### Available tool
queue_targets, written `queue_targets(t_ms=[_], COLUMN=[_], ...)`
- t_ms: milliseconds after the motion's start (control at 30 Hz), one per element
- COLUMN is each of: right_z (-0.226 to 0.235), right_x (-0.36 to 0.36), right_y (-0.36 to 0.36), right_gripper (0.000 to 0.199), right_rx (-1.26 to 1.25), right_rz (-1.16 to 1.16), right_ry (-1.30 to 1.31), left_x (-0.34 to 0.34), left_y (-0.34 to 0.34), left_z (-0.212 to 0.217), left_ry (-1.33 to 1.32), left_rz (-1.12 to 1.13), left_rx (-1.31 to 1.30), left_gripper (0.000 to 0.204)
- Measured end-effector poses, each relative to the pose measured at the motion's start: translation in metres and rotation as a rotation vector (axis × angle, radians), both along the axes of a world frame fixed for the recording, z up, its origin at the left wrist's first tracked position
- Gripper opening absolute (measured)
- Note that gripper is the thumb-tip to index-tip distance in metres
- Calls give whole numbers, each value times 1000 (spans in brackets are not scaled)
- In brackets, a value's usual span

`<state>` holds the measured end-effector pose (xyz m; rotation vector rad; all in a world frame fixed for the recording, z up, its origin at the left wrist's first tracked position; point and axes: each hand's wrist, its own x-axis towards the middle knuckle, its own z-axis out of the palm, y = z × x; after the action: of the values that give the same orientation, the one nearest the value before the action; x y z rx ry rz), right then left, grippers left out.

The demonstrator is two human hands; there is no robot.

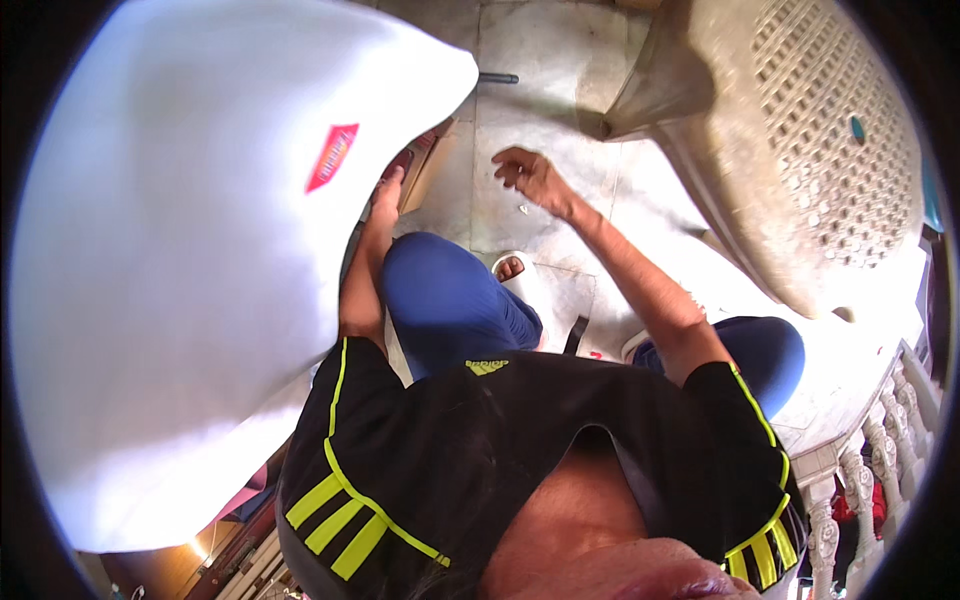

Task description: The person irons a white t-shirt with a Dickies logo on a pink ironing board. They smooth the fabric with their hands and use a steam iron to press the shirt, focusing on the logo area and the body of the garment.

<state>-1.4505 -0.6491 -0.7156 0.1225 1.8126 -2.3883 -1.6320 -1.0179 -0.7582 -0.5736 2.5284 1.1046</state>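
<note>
Left hand on big white pillow, right hand free over floor.
Left hand point(388, 190) props the white pillow point(200, 260) by its edge, grip hidden, cannot tell; right hand point(528, 172) hovers over the tiled floor point(540, 60), fingers loosely spread, holding nothing; plastic chair point(800, 150) stands beside.

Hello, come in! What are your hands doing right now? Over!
Left hand under the big white pillow, grip hidden. Right hand open over the floor. Plastic chair close by.

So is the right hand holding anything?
No, the right hand hangs open and empty above the tiled floor.
</note>
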Motion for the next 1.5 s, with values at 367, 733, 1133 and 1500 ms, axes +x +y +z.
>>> queue_targets(t_ms=[367,733,1133,1500], right_z=[86,288,670,675], right_x=[33,73,-38,-146], right_y=[-11,93,55,-11], right_gripper=[33,24,13,38], right_rx=[-41,246,533,1329], right_rz=[-62,150,-113,37], right_ry=[-99,-185,513,805], left_x=[110,216,191,-25], left_y=[128,109,174,132], left_z=[159,298,701,711], left_ry=[-630,-222,-73,1060], left_rz=[-418,-233,-878,-606], left_rx=[414,395,836,-302], left_gripper=[52,56,26,38])
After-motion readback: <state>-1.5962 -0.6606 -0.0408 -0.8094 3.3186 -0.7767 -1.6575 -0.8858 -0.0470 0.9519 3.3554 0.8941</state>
